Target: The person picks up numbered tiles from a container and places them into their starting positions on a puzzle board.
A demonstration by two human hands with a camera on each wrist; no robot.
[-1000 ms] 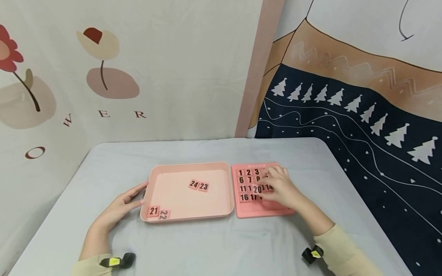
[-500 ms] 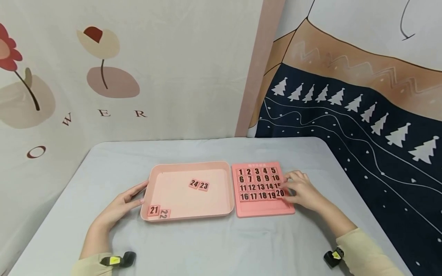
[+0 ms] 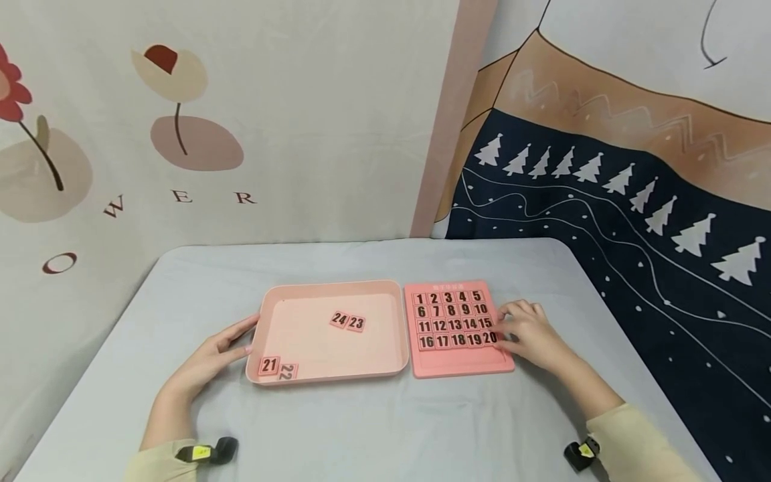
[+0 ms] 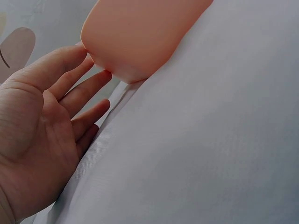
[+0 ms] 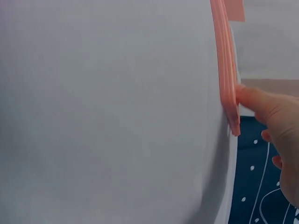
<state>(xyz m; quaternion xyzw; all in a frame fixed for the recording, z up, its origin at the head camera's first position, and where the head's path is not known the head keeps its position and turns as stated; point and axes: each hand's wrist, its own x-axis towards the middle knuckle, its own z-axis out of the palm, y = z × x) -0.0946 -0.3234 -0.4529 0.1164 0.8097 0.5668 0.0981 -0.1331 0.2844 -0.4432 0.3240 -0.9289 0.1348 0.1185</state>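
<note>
My left hand lies at the left end of the pink tray, fingers spread and fairly straight; in the left wrist view thumb and fingertips touch the tray's rounded end. Tiles 24, 23, 21 and 22 lie in the tray. The pink number board holds rows of tiles from 1 to 20. My right hand is at its right edge, fingertips touching tile 20 at the end of the fourth row. In the right wrist view the thumb meets the board's side.
Tray and board stand side by side on a table with a pale cloth. A patterned curtain hangs behind, and a dark cloth with white trees is at the right. Each sleeve carries a black wrist camera.
My right hand has carried tile 20 rightward across the board and set it at the end of the fourth row, where it now sits straighter. My left hand has stayed at the tray.
</note>
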